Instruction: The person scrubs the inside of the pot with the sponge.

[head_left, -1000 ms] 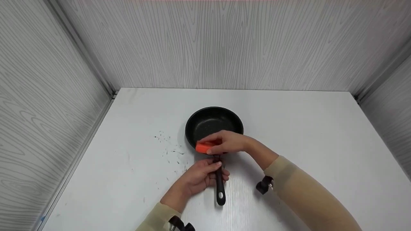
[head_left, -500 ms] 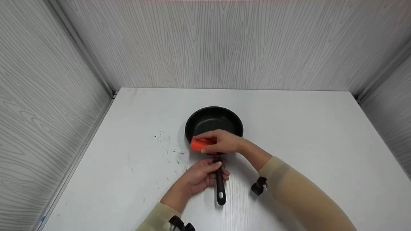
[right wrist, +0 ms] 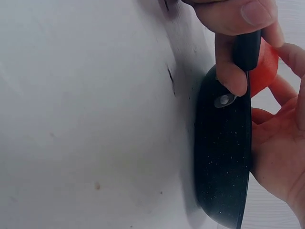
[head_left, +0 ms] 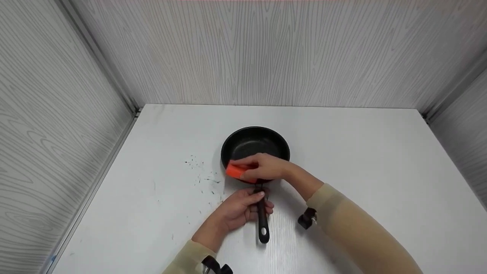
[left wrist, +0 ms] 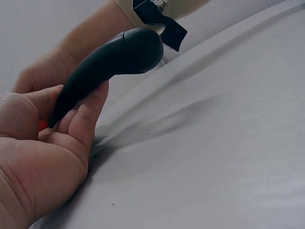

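A black frying pan (head_left: 255,142) sits on the white table, its handle (head_left: 263,224) pointing toward the person. My left hand (head_left: 239,209) grips that handle close to the pan, thumb on top and fingers beneath. In the left wrist view the handle (left wrist: 114,55) rises out of the left hand (left wrist: 47,152). Over the near part of the pan, my right hand (head_left: 264,167) pinches an orange-red sponge-like block (head_left: 236,171) against the near-left rim. The right wrist view has the speckled outer wall (right wrist: 221,152) of the pan side-on, the block (right wrist: 265,69) and right hand (right wrist: 281,143) at its rim.
Dark crumbs and smears (head_left: 205,179) are scattered on the white table (head_left: 354,163) left of the pan. Grey wood-grain panels (head_left: 243,53) stand behind the table and at both sides. Each beige sleeve (head_left: 342,213) bears a black wrist mount (head_left: 306,218).
Over the last second the right hand has shifted slightly left along the near rim with the orange-red block. The left hand keeps its grip on the handle.
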`<action>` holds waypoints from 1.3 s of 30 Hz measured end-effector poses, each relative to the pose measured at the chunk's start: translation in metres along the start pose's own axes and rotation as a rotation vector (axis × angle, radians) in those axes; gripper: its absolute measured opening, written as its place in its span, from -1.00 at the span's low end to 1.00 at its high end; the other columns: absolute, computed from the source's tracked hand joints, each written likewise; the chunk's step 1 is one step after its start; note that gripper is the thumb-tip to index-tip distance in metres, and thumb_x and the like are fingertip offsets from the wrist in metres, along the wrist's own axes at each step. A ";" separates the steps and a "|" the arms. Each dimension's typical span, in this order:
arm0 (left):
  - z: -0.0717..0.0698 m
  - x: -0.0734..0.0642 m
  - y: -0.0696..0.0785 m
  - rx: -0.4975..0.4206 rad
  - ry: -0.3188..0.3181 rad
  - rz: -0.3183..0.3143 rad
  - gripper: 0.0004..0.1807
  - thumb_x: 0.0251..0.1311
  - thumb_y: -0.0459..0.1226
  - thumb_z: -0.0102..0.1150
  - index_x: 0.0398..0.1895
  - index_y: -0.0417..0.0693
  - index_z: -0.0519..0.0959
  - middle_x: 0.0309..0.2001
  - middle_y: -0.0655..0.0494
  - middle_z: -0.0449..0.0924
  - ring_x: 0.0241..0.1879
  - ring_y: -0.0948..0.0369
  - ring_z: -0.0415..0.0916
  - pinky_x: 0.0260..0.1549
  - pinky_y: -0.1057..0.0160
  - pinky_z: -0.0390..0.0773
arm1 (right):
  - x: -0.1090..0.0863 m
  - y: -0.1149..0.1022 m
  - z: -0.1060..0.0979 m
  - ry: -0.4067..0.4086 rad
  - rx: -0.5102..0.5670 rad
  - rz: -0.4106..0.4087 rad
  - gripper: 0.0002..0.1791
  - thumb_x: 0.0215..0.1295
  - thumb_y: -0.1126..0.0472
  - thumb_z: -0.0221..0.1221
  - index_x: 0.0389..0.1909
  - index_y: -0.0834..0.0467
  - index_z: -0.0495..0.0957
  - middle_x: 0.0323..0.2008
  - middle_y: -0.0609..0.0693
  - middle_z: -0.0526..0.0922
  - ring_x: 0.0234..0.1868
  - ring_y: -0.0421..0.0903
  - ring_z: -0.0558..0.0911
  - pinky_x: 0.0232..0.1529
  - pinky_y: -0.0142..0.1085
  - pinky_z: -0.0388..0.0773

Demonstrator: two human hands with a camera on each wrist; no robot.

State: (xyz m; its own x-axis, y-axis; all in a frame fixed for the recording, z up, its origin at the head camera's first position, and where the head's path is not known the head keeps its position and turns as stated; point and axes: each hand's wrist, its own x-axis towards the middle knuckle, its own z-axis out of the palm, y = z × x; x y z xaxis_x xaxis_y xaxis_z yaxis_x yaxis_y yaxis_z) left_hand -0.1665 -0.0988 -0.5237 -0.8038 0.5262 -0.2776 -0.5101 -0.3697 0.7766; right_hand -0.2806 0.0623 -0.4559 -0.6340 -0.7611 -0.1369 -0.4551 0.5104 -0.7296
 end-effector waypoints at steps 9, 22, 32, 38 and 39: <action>0.000 0.000 0.003 0.011 -0.002 -0.003 -0.55 0.60 -0.25 0.11 0.34 -0.41 0.37 -0.15 -0.14 0.75 -0.16 0.11 0.79 -0.02 0.10 0.77 | 0.004 0.003 -0.002 0.010 0.030 -0.041 -0.37 0.44 -0.10 0.35 0.50 -0.26 0.49 0.41 -0.16 0.55 0.29 -0.11 0.51 0.40 -0.06 0.41; -0.001 0.002 0.001 -0.002 -0.012 0.008 -0.59 0.62 -0.28 0.07 0.31 -0.43 0.38 -0.16 -0.14 0.75 -0.17 0.11 0.79 -0.01 0.08 0.76 | 0.017 0.009 0.006 0.102 0.052 -0.055 -0.36 0.43 -0.11 0.38 0.49 -0.20 0.51 0.40 -0.21 0.55 0.22 -0.11 0.54 0.28 -0.12 0.48; 0.001 0.001 0.000 -0.002 -0.004 0.013 -0.58 0.63 -0.29 0.05 0.36 -0.42 0.38 -0.16 -0.14 0.75 -0.19 0.11 0.79 -0.04 0.10 0.77 | 0.023 0.014 0.010 0.170 -0.045 -0.125 -0.35 0.42 -0.06 0.40 0.49 -0.10 0.52 0.48 0.00 0.48 0.49 -0.03 0.42 0.49 -0.12 0.36; 0.001 0.001 -0.001 -0.008 0.005 0.015 -0.58 0.62 -0.29 0.07 0.37 -0.40 0.41 -0.16 -0.15 0.75 -0.19 0.11 0.79 -0.04 0.10 0.77 | 0.026 0.015 0.011 0.180 -0.064 -0.127 -0.34 0.42 -0.05 0.40 0.50 -0.08 0.51 0.51 0.11 0.43 0.54 0.04 0.37 0.53 -0.07 0.32; 0.000 0.001 -0.001 -0.010 0.004 0.016 -0.58 0.62 -0.29 0.07 0.37 -0.40 0.42 -0.16 -0.15 0.75 -0.19 0.11 0.79 -0.05 0.10 0.78 | 0.027 0.015 0.011 0.180 -0.063 -0.124 -0.34 0.42 -0.05 0.40 0.50 -0.08 0.51 0.51 0.12 0.42 0.54 0.05 0.37 0.53 -0.07 0.32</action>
State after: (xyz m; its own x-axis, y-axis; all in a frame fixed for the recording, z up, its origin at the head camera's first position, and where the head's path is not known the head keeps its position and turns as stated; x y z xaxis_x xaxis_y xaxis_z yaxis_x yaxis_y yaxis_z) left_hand -0.1668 -0.0973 -0.5246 -0.8129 0.5171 -0.2678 -0.5005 -0.3853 0.7753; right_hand -0.2974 0.0451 -0.4774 -0.6699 -0.7385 0.0769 -0.5707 0.4458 -0.6897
